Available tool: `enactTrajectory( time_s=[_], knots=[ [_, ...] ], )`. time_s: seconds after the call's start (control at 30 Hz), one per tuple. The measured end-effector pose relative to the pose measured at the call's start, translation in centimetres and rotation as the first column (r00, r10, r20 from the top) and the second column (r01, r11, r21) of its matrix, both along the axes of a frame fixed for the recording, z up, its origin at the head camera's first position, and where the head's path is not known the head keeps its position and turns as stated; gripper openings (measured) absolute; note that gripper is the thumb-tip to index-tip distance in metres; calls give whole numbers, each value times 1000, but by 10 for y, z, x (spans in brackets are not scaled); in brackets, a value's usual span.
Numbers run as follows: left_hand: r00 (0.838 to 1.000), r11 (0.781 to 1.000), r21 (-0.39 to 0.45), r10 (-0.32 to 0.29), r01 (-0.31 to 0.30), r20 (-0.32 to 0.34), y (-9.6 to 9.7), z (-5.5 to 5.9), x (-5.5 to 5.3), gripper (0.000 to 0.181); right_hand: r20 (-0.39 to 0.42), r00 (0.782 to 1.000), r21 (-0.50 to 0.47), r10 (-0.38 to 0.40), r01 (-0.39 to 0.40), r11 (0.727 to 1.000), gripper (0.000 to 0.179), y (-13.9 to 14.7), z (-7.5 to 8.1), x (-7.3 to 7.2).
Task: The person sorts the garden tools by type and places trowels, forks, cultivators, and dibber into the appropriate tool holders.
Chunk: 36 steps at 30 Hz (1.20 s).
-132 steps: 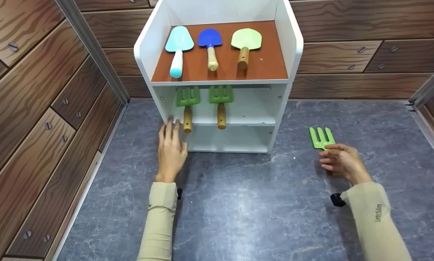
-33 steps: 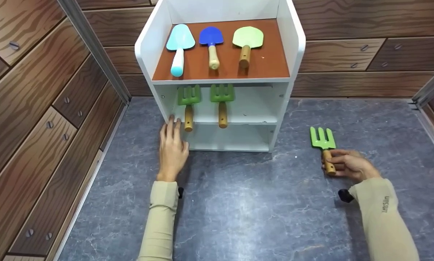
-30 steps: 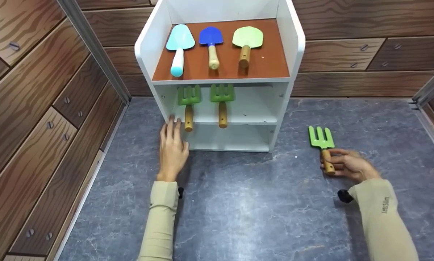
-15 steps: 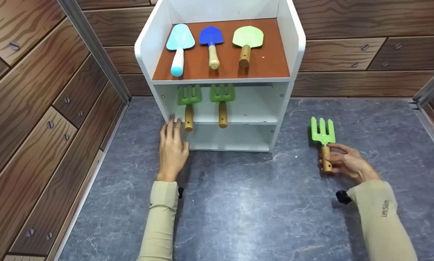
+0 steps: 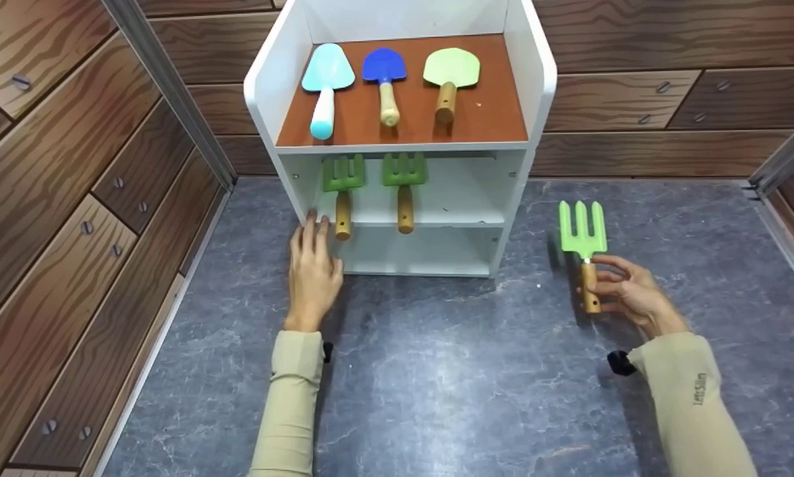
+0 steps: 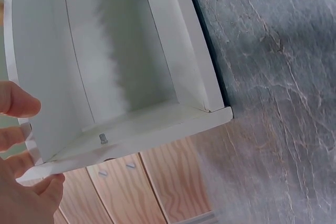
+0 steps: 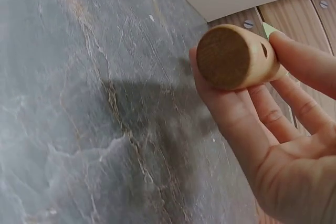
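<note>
My right hand (image 5: 639, 298) grips the wooden handle of a light green garden hand fork (image 5: 586, 242) by its sides, tines pointing away from me. The fork is raised over the grey floor, its shadow lying to the left. The right wrist view looks onto the butt end of the handle (image 7: 224, 59), with thumb and fingers around it; most of the head is hidden there. At the front left edge of a white shelf unit (image 5: 519, 199), my left hand (image 5: 312, 278) rests with extended fingers. Beside it, two green hand forks (image 5: 343, 205) (image 5: 405, 199) lie on the middle shelf, handles overhanging.
On the brown top shelf lie a turquoise trowel (image 5: 327, 76), a blue trowel (image 5: 385, 69) and a pale green trowel (image 5: 451, 69). Wood-patterned walls (image 5: 635, 99) close in the back and sides. The grey marbled floor (image 5: 437, 371) stretches in front.
My right hand has taken hold of the fork's handle and lifted it off the floor, moving slightly forward and left. The left hand stays in place.
</note>
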<state>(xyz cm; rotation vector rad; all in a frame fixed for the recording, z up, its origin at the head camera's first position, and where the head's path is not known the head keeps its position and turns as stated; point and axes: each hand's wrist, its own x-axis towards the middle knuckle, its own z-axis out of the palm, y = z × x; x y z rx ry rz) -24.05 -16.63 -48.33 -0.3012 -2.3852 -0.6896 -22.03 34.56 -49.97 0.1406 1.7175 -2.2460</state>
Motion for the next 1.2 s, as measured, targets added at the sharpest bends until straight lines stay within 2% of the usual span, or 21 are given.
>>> enactTrajectory(
  time_s=[0.17, 0.43, 0.73, 1.2],
  knots=[
    [1000, 1000, -13, 19, -19, 0, -2, 1, 1, 68, -42, 999, 47, 6, -4, 999, 47, -5, 3, 4],
    [1000, 1000, -7, 8, -8, -1, -2, 1, 1, 66, -70, 997, 116, 8, 0, 993, 47, -14, 8, 12],
    [1000, 1000, 17, -6, 6, 17, 2, 0, -1, 66, -131, 991, 126, 19, -3, 992, 49, -25, 13, 19],
    [1000, 1000, 4, 3, -3, -11, 1, -1, -1, 65, -239, 969, 116, 60, -33, 993, 54, -40, 11, 29]
  ],
)
